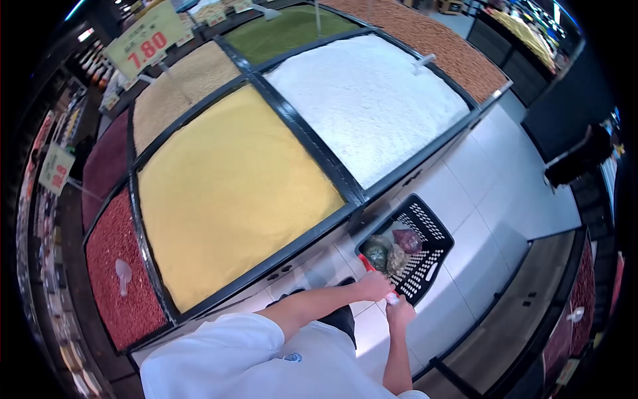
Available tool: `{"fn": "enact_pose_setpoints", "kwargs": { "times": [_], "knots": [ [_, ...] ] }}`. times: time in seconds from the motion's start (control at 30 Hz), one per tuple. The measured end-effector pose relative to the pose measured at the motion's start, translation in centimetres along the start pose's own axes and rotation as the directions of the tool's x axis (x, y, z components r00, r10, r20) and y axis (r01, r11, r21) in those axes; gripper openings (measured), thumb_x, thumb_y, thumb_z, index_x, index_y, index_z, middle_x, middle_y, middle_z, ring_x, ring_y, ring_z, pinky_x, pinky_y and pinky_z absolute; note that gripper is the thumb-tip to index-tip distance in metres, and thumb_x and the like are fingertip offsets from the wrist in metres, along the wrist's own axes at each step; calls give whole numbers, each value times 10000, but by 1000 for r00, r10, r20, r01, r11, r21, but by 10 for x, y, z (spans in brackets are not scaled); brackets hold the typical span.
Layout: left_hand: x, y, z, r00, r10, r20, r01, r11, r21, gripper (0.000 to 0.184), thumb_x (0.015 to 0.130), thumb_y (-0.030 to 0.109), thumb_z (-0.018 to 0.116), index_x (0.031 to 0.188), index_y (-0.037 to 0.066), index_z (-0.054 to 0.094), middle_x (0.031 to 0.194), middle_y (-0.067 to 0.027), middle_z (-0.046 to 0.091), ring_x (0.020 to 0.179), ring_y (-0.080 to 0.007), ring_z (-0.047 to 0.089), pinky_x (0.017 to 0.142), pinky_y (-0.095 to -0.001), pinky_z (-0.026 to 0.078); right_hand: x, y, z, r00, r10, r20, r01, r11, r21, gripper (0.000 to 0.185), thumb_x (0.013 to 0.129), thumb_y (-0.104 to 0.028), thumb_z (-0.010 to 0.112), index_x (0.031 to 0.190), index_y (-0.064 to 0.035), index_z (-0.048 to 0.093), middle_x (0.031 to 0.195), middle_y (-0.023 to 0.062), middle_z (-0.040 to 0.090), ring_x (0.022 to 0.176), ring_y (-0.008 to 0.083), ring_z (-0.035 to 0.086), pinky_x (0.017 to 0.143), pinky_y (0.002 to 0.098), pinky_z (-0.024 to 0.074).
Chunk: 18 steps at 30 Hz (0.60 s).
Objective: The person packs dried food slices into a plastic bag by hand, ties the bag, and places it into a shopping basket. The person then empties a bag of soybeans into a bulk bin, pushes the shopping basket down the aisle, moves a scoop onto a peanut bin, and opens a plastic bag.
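A black perforated shopping basket point(435, 234) with a red handle point(365, 263) is in front of me, low over the tiled floor. My left hand point(376, 286) is closed around the handle. Close beside it, my right hand point(400, 310) is closed at the handle's other end, where a small whitish piece point(392, 298) shows between the hands; I cannot make out what that is. Inside the basket lie a dark green bag point(377, 251), a pale bag point(397, 261) and a reddish-purple bag point(407, 241).
Left and ahead stands a divided bulk bin point(292, 126) with yellow grain point(232, 193), white grain or flour point(365, 100), red beans point(116, 266) and green beans point(286, 33). A scoop point(123, 276) lies on the red beans. A wooden-sided stand point(518, 312) borders the right.
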<state>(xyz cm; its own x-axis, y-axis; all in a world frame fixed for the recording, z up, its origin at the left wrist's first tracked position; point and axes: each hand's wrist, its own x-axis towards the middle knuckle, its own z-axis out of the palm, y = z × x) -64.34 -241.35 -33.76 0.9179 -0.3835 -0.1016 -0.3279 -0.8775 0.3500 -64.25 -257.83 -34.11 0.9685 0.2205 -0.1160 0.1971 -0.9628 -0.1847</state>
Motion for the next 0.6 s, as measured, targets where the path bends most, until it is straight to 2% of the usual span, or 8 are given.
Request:
{"fn": "enact_pose_setpoints", "kwargs": {
  "times": [0.07,0.1,0.23,0.3,0.37,0.47,0.6],
  "knots": [
    [3,14,-3,999,-40,-18,41,999,4,146,775,189,612,881,109,673,829,-88,689,802,-267,685,660,-411,542,0,14,-6,998,-33,45,33,999,11,252,716,-307,728,765,-85,620,679,155,663,652,359,665,617,473,522],
    [6,14,-2,996,-82,25,82,997,2,145,768,197,622,875,113,674,827,-85,689,793,-265,684,638,-423,541,3,16,-3,998,-45,54,44,999,19,233,700,-267,733,791,-83,624,693,151,665,657,355,667,615,463,522],
    [10,7,11,998,-69,-10,70,997,34,132,769,213,623,843,118,677,789,-74,685,771,-263,684,611,-424,538,12,16,-6,983,-103,153,100,995,30,235,732,-267,729,805,-67,630,726,158,675,678,360,668,631,478,521],
    [15,12,25,992,-85,-95,86,996,14,113,711,215,652,790,137,673,779,-67,683,752,-272,680,585,-422,531,14,25,-5,977,-140,163,129,989,79,233,728,-247,732,818,-47,654,722,176,670,688,374,663,642,484,518],
    [20,14,22,988,-145,-50,145,989,5,116,680,216,660,764,136,674,763,-65,682,739,-273,679,579,-422,529,19,27,-7,969,-177,171,160,981,109,236,725,-235,733,815,-29,662,719,190,665,692,386,656,645,489,513],
    [19,15,19,990,-140,-35,141,989,31,104,671,217,657,720,127,678,736,-63,683,718,-272,679,571,-425,525,21,32,-5,951,-260,165,230,956,182,251,727,-220,734,775,7,641,717,211,651,697,410,639,640,502,491],
    [21,17,16,986,-169,4,168,983,73,90,661,221,665,681,136,687,709,-63,685,702,-271,681,573,-415,525,29,40,3,918,-336,210,292,932,216,262,754,-252,717,787,-10,623,715,201,655,710,408,648,649,513,494]
  ]
}}
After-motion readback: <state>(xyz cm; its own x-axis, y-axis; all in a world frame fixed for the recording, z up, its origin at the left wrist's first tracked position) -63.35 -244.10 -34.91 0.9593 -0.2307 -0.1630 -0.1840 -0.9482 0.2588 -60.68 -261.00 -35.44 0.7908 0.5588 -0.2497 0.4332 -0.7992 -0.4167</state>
